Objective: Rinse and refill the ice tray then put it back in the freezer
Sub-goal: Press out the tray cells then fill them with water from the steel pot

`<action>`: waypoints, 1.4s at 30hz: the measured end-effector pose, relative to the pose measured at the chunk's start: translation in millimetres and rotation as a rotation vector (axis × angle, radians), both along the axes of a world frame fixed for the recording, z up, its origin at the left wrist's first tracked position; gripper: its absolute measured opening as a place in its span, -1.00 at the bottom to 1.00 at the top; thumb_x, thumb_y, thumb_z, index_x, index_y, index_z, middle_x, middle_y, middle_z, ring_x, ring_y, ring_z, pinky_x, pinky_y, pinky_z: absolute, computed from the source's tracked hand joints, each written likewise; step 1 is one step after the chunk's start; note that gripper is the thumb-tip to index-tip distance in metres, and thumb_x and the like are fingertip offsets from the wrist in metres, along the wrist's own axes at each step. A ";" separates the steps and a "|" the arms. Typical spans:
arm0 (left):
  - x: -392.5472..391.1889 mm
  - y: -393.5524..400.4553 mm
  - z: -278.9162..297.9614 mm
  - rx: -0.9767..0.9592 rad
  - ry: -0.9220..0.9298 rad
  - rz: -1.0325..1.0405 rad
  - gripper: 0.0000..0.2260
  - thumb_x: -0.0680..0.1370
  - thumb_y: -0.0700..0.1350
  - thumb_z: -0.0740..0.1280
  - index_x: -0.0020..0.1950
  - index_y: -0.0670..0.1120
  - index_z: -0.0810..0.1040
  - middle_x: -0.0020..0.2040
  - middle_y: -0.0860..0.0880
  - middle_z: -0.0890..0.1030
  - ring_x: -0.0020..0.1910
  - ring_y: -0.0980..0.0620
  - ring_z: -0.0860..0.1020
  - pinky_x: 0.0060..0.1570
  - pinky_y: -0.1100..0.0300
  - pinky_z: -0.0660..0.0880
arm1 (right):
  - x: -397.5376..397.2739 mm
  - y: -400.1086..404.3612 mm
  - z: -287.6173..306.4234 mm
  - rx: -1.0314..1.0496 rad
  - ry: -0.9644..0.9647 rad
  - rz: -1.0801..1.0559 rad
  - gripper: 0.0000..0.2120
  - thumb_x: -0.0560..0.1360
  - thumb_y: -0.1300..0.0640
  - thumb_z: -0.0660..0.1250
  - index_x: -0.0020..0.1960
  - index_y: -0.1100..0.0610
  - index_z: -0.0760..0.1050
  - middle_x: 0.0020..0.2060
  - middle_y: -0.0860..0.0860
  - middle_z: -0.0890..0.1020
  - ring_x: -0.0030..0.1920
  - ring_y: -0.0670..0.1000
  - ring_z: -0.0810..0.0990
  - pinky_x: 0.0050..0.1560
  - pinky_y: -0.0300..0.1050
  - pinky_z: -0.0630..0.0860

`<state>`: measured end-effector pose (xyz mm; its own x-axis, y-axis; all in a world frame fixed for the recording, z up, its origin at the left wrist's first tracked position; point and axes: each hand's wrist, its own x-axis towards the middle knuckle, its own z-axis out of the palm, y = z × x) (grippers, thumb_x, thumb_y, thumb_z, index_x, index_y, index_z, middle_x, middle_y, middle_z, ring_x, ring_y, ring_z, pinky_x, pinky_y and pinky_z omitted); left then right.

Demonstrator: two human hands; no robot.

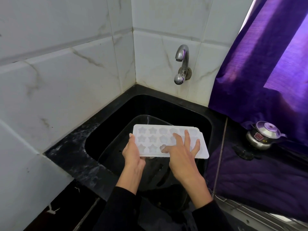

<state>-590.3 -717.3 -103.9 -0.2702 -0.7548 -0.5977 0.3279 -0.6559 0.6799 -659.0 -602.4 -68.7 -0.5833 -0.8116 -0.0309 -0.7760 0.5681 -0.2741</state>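
Gripping the white star-moulded ice tray (pixel 155 139), the left hand (pixel 132 153) holds it while right hand (pixel 180 157) fingers spread flat.

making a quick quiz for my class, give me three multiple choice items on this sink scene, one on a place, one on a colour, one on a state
1. Where is the ice tray?
A. Held over the black sink
B. Lying on the counter by the kettle
C. Standing in a freezer

2. What colour is the curtain?
A. Green
B. Purple
C. Yellow

3. What is the tap doing?
A. Running a full stream onto the tray
B. Running no visible water
C. Lying broken off in the sink

Answers:
1 A: the left hand grips the tray's left end above the basin, while the right hand rests spread fingers on top.
2 B: the cloth at the right is purple.
3 B: no stream shows below the spout.
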 end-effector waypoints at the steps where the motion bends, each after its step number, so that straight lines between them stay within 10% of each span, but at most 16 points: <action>1: 0.1 0.7 0.1 0.002 0.003 -0.004 -0.70 0.60 0.07 0.24 0.15 -0.12 0.55 0.01 -0.12 0.66 -0.03 -0.12 0.64 -0.22 0.02 0.59 | -0.9 0.4 -0.9 -0.003 -0.009 -0.003 -0.41 0.40 0.52 0.20 0.19 -0.07 0.52 0.53 0.11 0.00 0.49 0.23 -0.40 0.38 0.36 -0.42; 42: -5.2 4.4 0.2 0.005 0.005 -0.004 -0.70 0.59 0.08 0.25 0.15 -0.12 0.54 -0.01 -0.12 0.66 -0.07 -0.10 0.65 -0.23 0.05 0.60 | 13.6 -20.8 8.2 0.065 0.067 0.101 -0.57 0.52 0.34 0.30 0.26 -0.08 0.51 0.55 0.13 -0.04 0.49 0.26 -0.40 0.37 0.37 -0.42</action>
